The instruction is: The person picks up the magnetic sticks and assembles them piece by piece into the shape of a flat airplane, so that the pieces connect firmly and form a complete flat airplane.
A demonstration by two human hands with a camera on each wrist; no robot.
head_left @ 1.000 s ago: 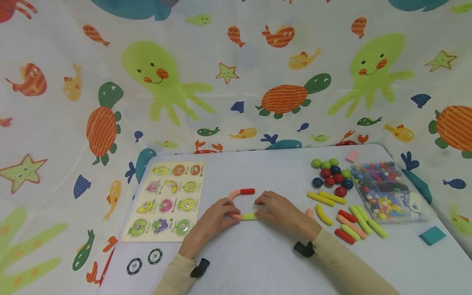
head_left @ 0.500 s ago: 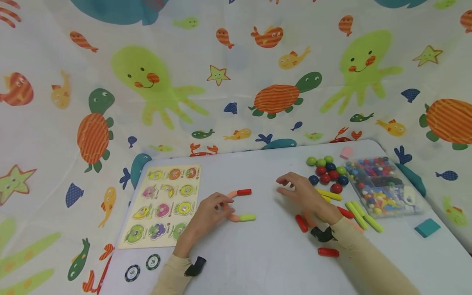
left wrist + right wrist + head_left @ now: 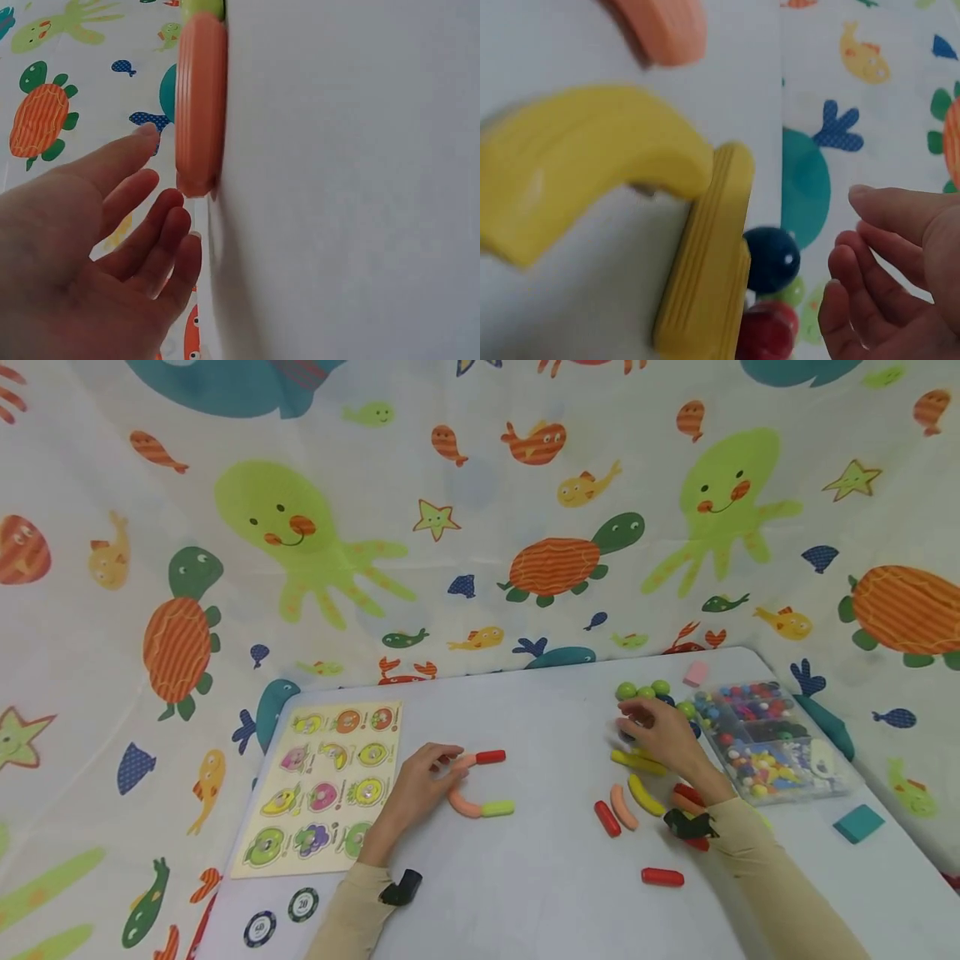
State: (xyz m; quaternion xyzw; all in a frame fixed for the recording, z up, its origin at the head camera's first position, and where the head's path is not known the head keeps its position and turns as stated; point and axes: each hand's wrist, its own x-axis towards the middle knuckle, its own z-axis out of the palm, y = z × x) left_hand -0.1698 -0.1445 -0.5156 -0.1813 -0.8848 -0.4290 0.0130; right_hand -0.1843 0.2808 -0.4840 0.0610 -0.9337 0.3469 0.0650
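Observation:
My left hand [image 3: 426, 783] is beside a small C-shaped row of toy pieces, its fingers loosely bent and apart. The row has a red stick [image 3: 491, 757] and an orange curved piece [image 3: 465, 761] above, then a curved orange piece [image 3: 463, 806] joined end to end with a light green stick [image 3: 497, 808] below. In the left wrist view the fingertips are close to an orange piece [image 3: 201, 105], with nothing gripped. My right hand [image 3: 663, 737] hovers over the yellow sticks [image 3: 637, 762] and the coloured balls [image 3: 627, 692], fingers relaxed, partly hiding them. A yellow curved piece [image 3: 647, 795] lies below it.
Red sticks [image 3: 663, 877] and a loose orange curved piece [image 3: 622, 807] lie near the right forearm. A divided bead box [image 3: 783, 727] and a teal block [image 3: 858, 823] are at right. At left lie a fruit puzzle board [image 3: 345, 703] and two round chips [image 3: 303, 904].
My right hand has left the light green stick and moved right, over the yellow sticks and balls. My left hand has shifted slightly up along the curve. The head view has turned a little right.

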